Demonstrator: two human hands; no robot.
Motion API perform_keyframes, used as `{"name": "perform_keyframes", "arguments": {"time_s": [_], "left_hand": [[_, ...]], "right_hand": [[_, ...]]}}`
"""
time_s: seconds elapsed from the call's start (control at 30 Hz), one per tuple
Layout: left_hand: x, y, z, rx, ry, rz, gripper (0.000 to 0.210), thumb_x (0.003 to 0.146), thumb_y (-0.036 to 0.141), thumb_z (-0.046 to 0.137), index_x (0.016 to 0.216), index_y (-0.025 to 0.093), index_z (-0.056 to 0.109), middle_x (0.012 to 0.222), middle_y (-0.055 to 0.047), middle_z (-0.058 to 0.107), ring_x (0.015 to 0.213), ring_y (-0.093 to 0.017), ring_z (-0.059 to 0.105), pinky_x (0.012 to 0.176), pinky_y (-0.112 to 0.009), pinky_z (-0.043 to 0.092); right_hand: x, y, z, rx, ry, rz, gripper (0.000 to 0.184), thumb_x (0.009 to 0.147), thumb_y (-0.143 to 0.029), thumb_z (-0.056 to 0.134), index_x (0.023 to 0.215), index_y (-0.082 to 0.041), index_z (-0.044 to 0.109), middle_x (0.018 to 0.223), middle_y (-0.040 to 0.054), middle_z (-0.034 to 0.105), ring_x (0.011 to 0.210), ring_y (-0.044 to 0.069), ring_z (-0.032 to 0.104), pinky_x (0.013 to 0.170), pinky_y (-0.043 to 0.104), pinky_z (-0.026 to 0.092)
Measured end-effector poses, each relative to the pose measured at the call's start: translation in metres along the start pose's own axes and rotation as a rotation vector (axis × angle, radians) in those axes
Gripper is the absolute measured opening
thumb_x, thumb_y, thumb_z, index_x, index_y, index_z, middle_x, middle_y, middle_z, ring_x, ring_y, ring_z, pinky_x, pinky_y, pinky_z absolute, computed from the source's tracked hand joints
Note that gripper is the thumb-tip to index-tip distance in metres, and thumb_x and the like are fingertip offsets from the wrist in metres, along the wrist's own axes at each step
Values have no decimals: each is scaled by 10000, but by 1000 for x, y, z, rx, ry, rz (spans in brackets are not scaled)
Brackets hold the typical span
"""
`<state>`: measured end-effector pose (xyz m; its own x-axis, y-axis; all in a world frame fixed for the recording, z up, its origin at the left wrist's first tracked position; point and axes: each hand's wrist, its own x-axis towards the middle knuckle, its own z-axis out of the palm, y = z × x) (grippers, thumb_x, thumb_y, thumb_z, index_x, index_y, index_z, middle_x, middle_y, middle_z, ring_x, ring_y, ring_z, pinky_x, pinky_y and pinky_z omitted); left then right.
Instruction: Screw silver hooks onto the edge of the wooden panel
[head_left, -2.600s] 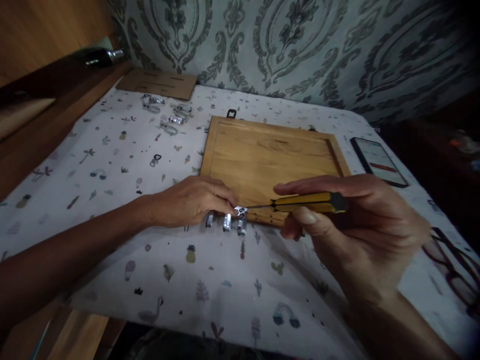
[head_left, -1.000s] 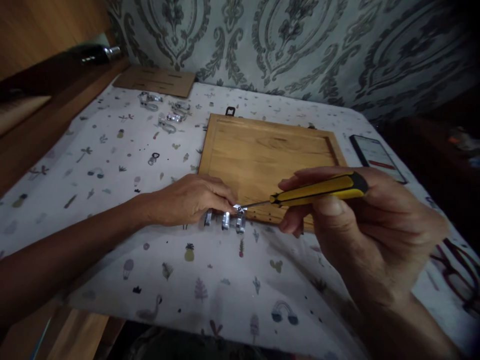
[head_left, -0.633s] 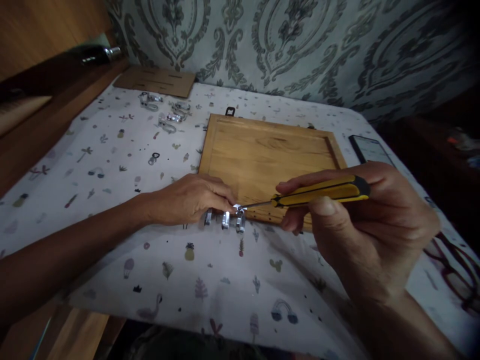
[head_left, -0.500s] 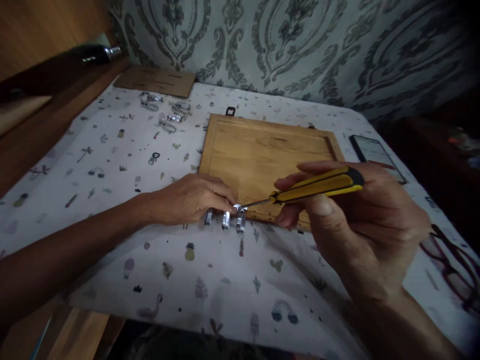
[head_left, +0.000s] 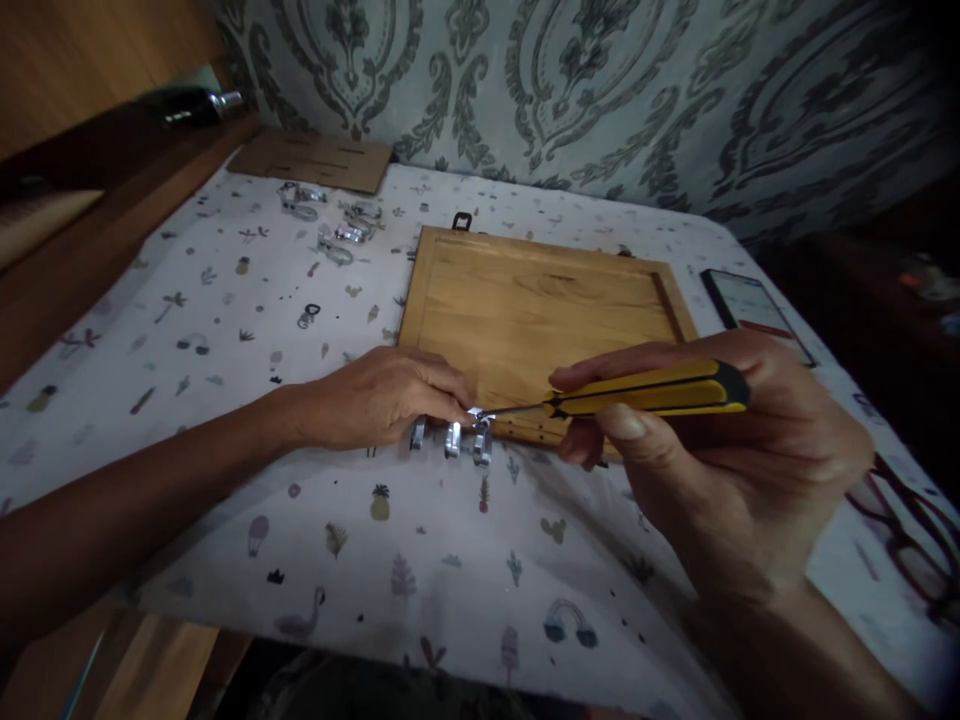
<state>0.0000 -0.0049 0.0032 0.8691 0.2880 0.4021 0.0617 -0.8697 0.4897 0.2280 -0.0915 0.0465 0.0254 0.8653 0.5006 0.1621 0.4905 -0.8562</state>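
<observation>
Tilted flatter now, the yellow-and-black screwdriver (head_left: 652, 388) is gripped by the right hand (head_left: 739, 460). Silver fitting (head_left: 482, 443) is touched by the left hand (head_left: 386, 397), grip hidden.

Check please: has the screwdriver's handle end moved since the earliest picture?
Yes, rightward. The yellow-and-black screwdriver has its handle end farther right in view than before, judged against the framed wooden panel.

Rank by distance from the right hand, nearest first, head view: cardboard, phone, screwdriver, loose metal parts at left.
1. Screwdriver: held in the right hand.
2. Phone: just beyond the hand, right of the wooden panel.
3. Loose metal parts: across the panel, off its left side.
4. Cardboard: farthest, behind those parts.
</observation>
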Motion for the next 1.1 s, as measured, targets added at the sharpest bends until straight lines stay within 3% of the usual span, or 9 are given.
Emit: {"name": "perform_keyframes", "arguments": {"time_s": [0.17, 0.33, 0.5, 0.67, 0.8, 0.93, 1.1], "left_hand": [[1, 1, -1, -4, -17, -23, 205, 1001, 173, 581, 1081, 202, 768, 1135, -77, 762, 1020, -172, 706, 852, -275, 552], [2, 2, -2, -3, -13, -1, 226, 1003, 144, 556, 1081, 157, 768, 1135, -97, 759, 1009, -181, 710, 842, -280, 554], [0, 0, 0, 14, -2, 3, 308, 975, 31, 507, 1078, 164, 765, 1114, -84, 762, 996, -173, 710, 825, -273, 552], [1, 0, -1, 12, -24, -8, 314, 953, 15, 526, 1095, 181, 753, 1140, -74, 759, 1019, -172, 705, 844, -273, 551], [1, 1, -3, 25, -52, -10, 311, 955, 14, 518, 1108, 164, 743, 1151, -77, 755, 1024, -186, 699, 845, -294, 551], [0, 0, -3, 45, -50, 0, 339, 957, 6, 492, 1114, 182, 736, 1159, -70, 755, 1051, -180, 696, 878, -295, 545], [0, -2, -2, 64, -31, 20, 343, 937, 3, 490, 1098, 182, 734, 1129, -70, 761, 1034, -179, 703, 866, -285, 545]], "right_hand": [[2, 0, -4, -33, -88, 17, 269, 905, -285, 743, 1174, -302, 746, 963, 23, 779, 571, 144, 700, 523, 310, 617], [2, -2, -3, -62, -31, 12, 97, 849, -239, 795, 943, -264, 787, 953, 33, 767, 479, 119, 648, 380, 268, 551], [2, 0, -2, -20, -28, 12, 136, 814, -205, 824, 921, -259, 760, 908, 15, 785, 440, 122, 647, 379, 269, 559], [4, 0, -2, 35, -94, 70, 203, 895, -280, 753, 1098, -274, 754, 967, 30, 782, 543, 134, 688, 496, 299, 618], [8, 0, 1, 28, -85, 61, 97, 862, -255, 786, 955, -234, 768, 912, 35, 773, 488, 113, 667, 434, 252, 593], [11, -2, 9, 78, -43, 49, 145, 795, -238, 847, 857, -231, 716, 876, 7, 761, 425, 97, 644, 362, 214, 555], [13, -5, 10, 46, -62, 124, 158, 802, -236, 841, 877, -224, 702, 885, 16, 772, 452, 104, 657, 391, 214, 569]]}}
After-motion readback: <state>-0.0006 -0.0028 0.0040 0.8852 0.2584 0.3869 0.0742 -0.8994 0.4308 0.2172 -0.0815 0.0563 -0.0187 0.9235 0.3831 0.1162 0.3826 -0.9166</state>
